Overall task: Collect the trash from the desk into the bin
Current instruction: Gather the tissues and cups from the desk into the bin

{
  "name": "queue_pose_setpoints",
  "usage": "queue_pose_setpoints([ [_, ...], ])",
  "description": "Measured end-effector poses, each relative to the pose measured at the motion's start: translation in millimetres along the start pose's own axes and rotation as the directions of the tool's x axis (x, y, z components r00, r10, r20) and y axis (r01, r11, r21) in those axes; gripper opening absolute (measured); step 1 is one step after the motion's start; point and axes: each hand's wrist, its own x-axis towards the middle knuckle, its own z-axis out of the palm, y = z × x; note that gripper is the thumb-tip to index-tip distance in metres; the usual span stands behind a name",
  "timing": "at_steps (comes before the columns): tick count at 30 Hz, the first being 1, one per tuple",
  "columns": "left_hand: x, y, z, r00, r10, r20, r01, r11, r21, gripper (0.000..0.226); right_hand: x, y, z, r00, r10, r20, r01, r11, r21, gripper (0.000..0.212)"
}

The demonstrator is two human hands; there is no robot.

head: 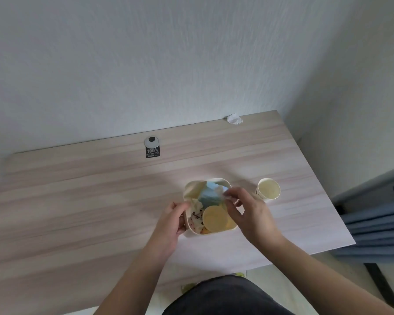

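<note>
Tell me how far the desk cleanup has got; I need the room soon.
Done: the bin already holds a paper cup and wrappers. In hand: the right hand pushes a blue wrapper in while the left hand steadies the bin. Left: another paper cup and a crumpled tissue.

You see a round cable grommet [152,141] at the desk's back edge; a black "100%" sticker [152,152] touches it; blue fabric [382,226] lies far right.

1 bin [192,189], 2 paper cups [268,188], 1 crumpled tissue [234,119], 2 hands [172,220].
</note>
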Motion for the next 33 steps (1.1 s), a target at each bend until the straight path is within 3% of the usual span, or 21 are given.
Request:
queue_pose_setpoints([
  [2,-0.8,-1.2,0.7,1.0,-0.018,0.003,0.018,1.0,0.022,0.017,0.5,-15.9,7.8,0.991,-0.069,0.111,0.074,0.996,-0.049,0.015],
  [5,-2.4,-2.2,-1.4,0.999,-0.033,0.019,0.032,0.999,0.022,0.028,3.1,-27.6,24.3,0.939,-0.035,0.342,0.098,0.98,-0.17,0.025],
  [7,-3.3,-2.5,-3.0,0.998,-0.039,0.043,0.039,0.999,0.008,0.031,4.5,-32.4,32.0,0.906,-0.066,0.418,0.171,0.96,-0.22,0.028],
  [10,-3.5,-2.8,-6.8,0.996,-0.033,0.079,0.033,0.999,-0.005,0.023,6.1,-35.6,27.2,0.926,-0.085,0.367,0.164,0.968,-0.19,0.022],
  [14,-2.3,-3.5,-15.9,0.993,-0.018,0.113,0.016,1.0,0.017,0.018,4.3,-19.0,1.3,0.989,0.018,0.149,0.007,0.986,-0.167,0.013],
  [21,7.4,-3.8,-32.3,0.992,-0.038,0.124,0.036,0.999,0.016,0.023,4.4,46.2,-25.3,0.976,0.219,-0.003,-0.214,0.95,-0.228,0.021],
  [25,10.3,-1.1,-29.9,0.991,-0.035,0.125,0.034,0.999,0.011,0.021,7.8,80.8,-23.7,0.933,0.356,0.05,-0.325,0.895,-0.306,0.05],
  [28,12.4,1.9,-24.2,0.993,-0.01,0.115,0.013,0.999,-0.029,0.019,16.0,104.5,-23.5,0.859,0.492,0.142,-0.397,0.815,-0.422,0.079],
  [33,18.0,5.4,-0.5,0.996,0.023,0.083,-0.016,0.997,-0.076,0.021,35.4,142.6,-24.4,0.828,0.498,0.257,-0.303,0.784,-0.542,0.091],
])
